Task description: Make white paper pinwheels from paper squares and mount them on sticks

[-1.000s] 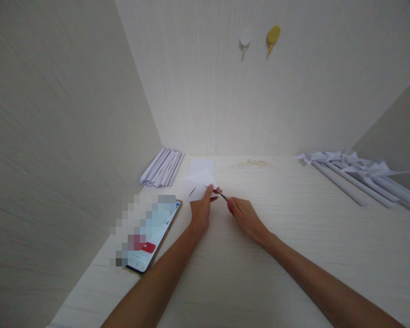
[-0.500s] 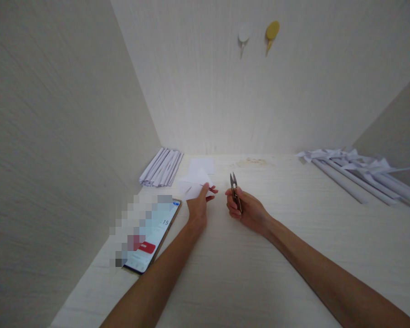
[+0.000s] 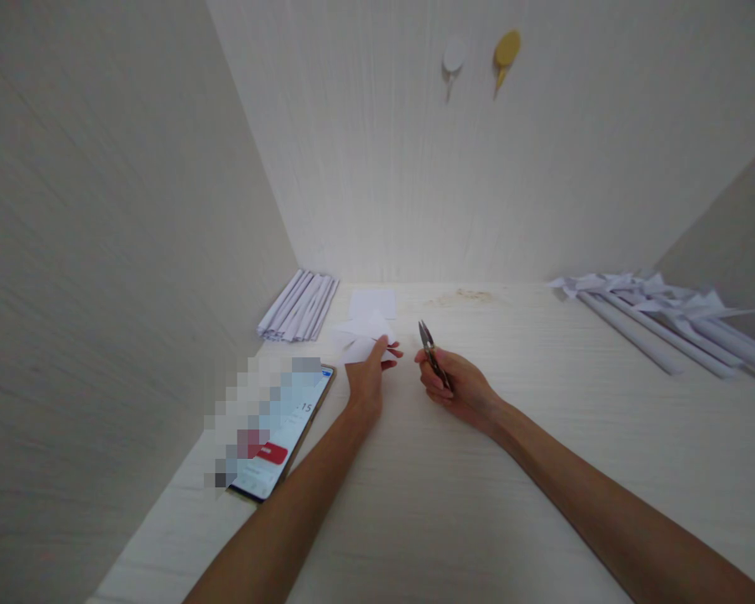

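Note:
My left hand [image 3: 371, 369] pinches a white paper piece [image 3: 358, 335] with slits cut into it, thumb on top. My right hand [image 3: 446, 377] is wrapped round a pair of thread snips [image 3: 429, 342], whose blades point up and a little left, close together. A gap of bare table lies between the snips and the paper. Just behind the cut paper, a flat white paper square [image 3: 374, 303] rests on the table near the back wall.
A phone [image 3: 283, 436] lies at the left, its screen partly blurred. Behind it is a stack of folded paper strips [image 3: 299, 306]. Several paper pinwheels on rolled paper sticks [image 3: 660, 323] lie at the right. Two hooks, one white [image 3: 454, 55] and one yellow [image 3: 507, 50], hang on the wall.
The blades of the snips have come closer together and tilted further left as my right hand turned. My left hand stays nearly still with the paper.

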A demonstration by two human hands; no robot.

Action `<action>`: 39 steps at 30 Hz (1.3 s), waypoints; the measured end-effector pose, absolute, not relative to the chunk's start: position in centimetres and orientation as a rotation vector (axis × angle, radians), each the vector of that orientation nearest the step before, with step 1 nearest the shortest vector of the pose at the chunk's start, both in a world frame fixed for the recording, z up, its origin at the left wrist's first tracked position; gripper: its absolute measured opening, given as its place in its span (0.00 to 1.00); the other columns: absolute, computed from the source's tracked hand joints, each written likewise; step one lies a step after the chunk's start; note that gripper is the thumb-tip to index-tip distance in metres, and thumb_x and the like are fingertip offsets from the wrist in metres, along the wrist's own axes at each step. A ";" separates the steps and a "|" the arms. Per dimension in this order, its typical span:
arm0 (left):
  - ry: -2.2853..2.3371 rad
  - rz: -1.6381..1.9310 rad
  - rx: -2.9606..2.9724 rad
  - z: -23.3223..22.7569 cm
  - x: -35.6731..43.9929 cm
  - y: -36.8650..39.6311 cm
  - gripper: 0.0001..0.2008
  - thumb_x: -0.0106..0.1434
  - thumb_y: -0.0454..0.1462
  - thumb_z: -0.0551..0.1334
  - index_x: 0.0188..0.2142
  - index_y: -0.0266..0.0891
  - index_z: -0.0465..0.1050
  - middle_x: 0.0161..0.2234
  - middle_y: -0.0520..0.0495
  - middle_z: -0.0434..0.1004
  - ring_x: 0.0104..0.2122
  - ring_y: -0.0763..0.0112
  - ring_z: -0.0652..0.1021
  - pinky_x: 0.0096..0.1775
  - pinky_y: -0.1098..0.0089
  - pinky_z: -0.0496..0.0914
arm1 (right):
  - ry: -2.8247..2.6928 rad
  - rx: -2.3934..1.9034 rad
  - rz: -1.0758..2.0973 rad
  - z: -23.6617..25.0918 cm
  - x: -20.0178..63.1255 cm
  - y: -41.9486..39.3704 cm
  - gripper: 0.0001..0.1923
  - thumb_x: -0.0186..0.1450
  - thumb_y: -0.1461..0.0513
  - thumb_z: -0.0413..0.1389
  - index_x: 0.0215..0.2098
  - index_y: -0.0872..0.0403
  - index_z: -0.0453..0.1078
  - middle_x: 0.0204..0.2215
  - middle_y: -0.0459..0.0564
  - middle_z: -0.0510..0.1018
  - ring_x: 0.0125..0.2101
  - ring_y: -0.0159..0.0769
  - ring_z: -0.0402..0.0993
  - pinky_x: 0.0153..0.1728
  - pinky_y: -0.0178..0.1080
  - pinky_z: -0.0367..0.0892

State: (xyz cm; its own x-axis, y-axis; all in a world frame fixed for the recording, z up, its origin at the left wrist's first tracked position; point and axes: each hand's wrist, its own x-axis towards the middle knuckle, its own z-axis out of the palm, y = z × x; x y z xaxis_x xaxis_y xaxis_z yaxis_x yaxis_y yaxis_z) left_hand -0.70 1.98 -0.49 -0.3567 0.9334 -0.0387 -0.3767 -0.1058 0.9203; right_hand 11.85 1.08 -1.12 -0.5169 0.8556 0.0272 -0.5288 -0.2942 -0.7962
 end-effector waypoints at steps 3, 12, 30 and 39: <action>1.132 1.659 0.732 -0.5 -0.7 2.0 0.05 0.46 0.36 0.60 0.23 0.35 0.68 0.21 0.52 0.72 0.19 0.77 0.72 0.21 0.76 0.62 | -0.989 -0.531 1.920 -1.1 11.9 1.0 0.11 0.57 0.57 0.51 0.28 0.58 0.66 0.10 0.37 0.58 0.09 0.18 0.44 0.10 0.27 0.38; 1.116 1.653 0.720 -0.6 -0.8 2.0 0.05 0.46 0.36 0.61 0.23 0.35 0.68 0.21 0.52 0.72 0.19 0.77 0.72 0.21 0.76 0.62 | -1.024 -0.578 1.851 -1.1 11.6 0.8 0.12 0.56 0.56 0.52 0.27 0.58 0.65 0.09 0.36 0.57 0.09 0.18 0.42 0.10 0.27 0.36; 1.120 1.652 0.714 -0.5 -0.8 2.0 0.05 0.46 0.36 0.61 0.23 0.35 0.68 0.21 0.53 0.72 0.18 0.78 0.71 0.21 0.77 0.61 | -0.906 -0.587 1.868 -0.6 11.8 0.9 0.06 0.57 0.59 0.51 0.31 0.54 0.63 0.14 0.39 0.64 0.12 0.21 0.51 0.13 0.28 0.44; 1.124 1.652 0.742 -0.6 -0.8 1.9 0.05 0.46 0.36 0.60 0.23 0.35 0.67 0.22 0.53 0.72 0.19 0.78 0.71 0.21 0.76 0.61 | -0.759 -0.586 1.948 -1.0 11.7 1.0 0.09 0.58 0.60 0.50 0.32 0.58 0.67 0.16 0.40 0.60 0.18 0.23 0.56 0.20 0.28 0.55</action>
State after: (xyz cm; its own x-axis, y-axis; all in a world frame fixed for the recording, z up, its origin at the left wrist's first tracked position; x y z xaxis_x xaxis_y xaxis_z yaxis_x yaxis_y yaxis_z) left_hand -0.75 1.93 -0.57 -0.3459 0.9377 -0.0339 -0.3755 -0.1052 0.9208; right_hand 11.72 1.00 -0.97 -0.4512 0.8877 -0.0910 -0.5923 -0.3742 -0.7135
